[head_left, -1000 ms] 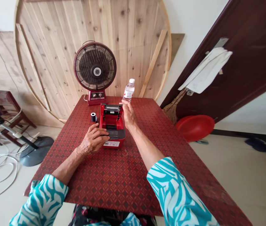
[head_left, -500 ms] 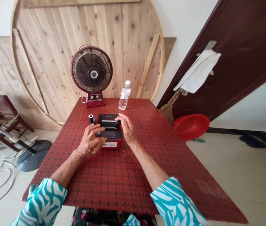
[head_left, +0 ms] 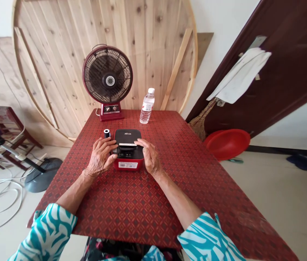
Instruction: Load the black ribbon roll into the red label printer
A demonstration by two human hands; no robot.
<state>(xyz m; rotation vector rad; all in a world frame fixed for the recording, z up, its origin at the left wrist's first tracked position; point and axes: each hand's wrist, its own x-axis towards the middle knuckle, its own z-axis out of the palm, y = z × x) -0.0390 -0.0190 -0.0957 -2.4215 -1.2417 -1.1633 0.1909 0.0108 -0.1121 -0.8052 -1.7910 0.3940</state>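
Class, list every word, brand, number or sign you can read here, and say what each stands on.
None can be read with certainty:
Red-and-black printer, lid: pale lettering, too small.
White strip on the printer: tiny print, illegible.
White front label: print too small.
Water bottle, label: red marks, unreadable.
Table fan, hub and control panel: markings too small.

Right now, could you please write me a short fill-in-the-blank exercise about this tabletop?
1. Between the left hand and the right hand sits a machine coloured black and ____.
2. The clear bottle has a ____ cap.
3. At the far end of the table, left of the bottle, stands a caged electric ____.

Missing words: red; white; fan.
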